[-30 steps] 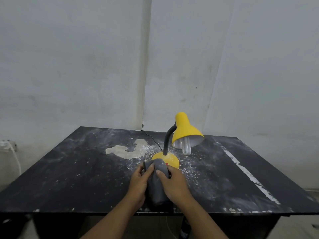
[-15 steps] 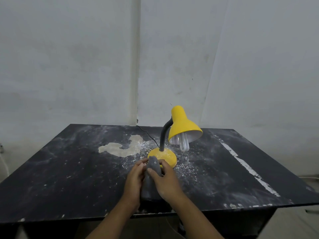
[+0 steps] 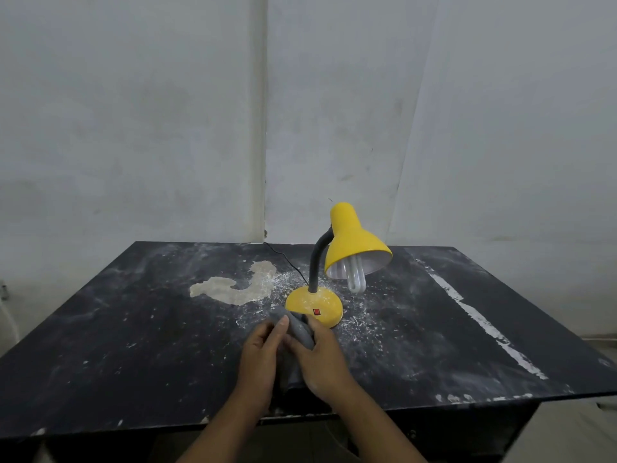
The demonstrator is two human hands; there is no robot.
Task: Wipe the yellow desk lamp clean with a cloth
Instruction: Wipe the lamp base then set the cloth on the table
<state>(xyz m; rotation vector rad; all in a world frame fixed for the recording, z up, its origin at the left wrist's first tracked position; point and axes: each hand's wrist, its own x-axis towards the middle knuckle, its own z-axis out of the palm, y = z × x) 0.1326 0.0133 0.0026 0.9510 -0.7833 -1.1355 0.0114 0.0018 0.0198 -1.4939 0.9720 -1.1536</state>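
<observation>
Gripping noted: grey cloth is held by left hand and right hand, just before yellow desk lamp base on worktop.

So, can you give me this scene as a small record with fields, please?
lamp: yellow desk lamp, upright, white specks on its base
cloth: grey cloth, bunched, just in front of the base; contact unclear
hands: left hand and right hand both hold the grey cloth
table: dark table, white dust around the lamp, pale patch to its left
</observation>
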